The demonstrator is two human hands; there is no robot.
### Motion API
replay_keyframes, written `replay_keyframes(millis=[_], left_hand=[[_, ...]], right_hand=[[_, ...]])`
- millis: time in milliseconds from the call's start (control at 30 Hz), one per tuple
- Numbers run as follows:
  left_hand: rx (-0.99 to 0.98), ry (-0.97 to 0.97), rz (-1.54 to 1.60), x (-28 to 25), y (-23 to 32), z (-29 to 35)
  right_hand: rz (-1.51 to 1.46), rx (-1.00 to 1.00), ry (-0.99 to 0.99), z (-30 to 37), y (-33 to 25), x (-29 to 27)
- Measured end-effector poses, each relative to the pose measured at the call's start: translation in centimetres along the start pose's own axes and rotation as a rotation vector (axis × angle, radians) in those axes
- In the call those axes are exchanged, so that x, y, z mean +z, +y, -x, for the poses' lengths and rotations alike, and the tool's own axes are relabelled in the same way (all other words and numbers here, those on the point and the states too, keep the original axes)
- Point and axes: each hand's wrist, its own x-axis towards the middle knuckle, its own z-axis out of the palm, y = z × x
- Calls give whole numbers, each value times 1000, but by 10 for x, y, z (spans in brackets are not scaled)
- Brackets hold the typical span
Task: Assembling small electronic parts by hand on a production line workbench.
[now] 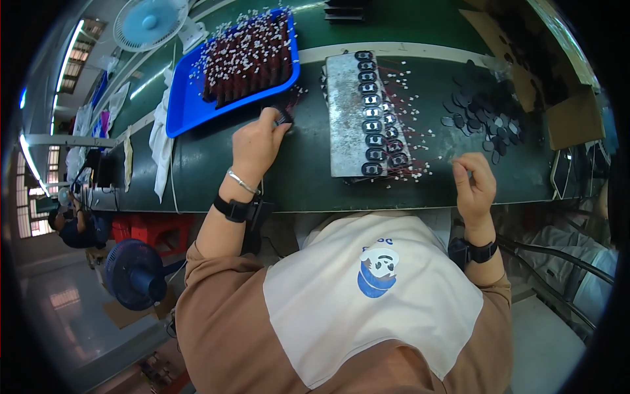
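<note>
My left hand [258, 141] is closed in a pinch on a dark ridged piece [283, 116], perhaps several small black parts stacked together. Thin red wires with white ends [298, 94] show just beyond it, by the near right corner of the blue tray [180, 118]. My right hand [475, 182] hovers over the table's near edge with fingers curled and thumb pressed in; whatever it may hold is too small to make out. Between my hands lies a grey metal plate [344, 118] with black oval parts [373, 126] lined along its right side, their red wires trailing rightward.
The blue tray carries bundled dark red wires [246, 62] with white connectors. A loose pile of flat black ovals [482, 118] lies right of the plate, before a cardboard box [574, 118]. Fans [149, 23] stand at left, and another person [79, 226] sits in the background.
</note>
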Motion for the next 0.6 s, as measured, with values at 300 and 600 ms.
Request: replay_keyframes(millis=[300, 600], left_hand=[[581, 170, 430, 9, 49, -136], [107, -484, 674, 38, 52, -167]], right_hand=[[-22, 140, 45, 21, 11, 6], [-80, 217, 93, 20, 15, 4]])
